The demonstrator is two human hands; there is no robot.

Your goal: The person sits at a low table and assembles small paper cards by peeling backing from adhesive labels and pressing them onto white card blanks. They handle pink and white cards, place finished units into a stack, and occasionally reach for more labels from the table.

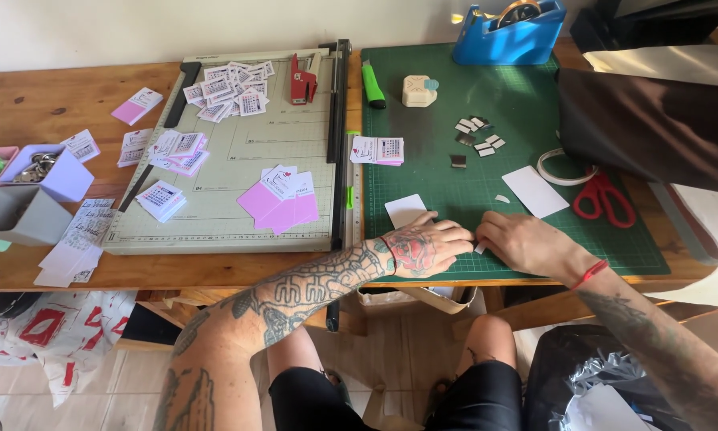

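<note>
Green cutting mat (pixel 527 104): lies on wooden tabletop (pixel 47 96).
Left hand (pixel 423 247): pressed flat on white card (pixel 405 209) — fingers together.
Right hand (pixel 523 242): pinching small white piece (pixel 480 248), at 3 o'clock of left hand.
Red scissors (pixel 602 199): 2 o'clock — untouched.

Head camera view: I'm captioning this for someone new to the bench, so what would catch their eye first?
Probably the two hands at the near edge of the green cutting mat: the left hand and right hand meet over a small white piece. Next, the paper trimmer to the left, strewn with small printed cards and pink cards. Red scissors lie at the mat's right side.
</note>
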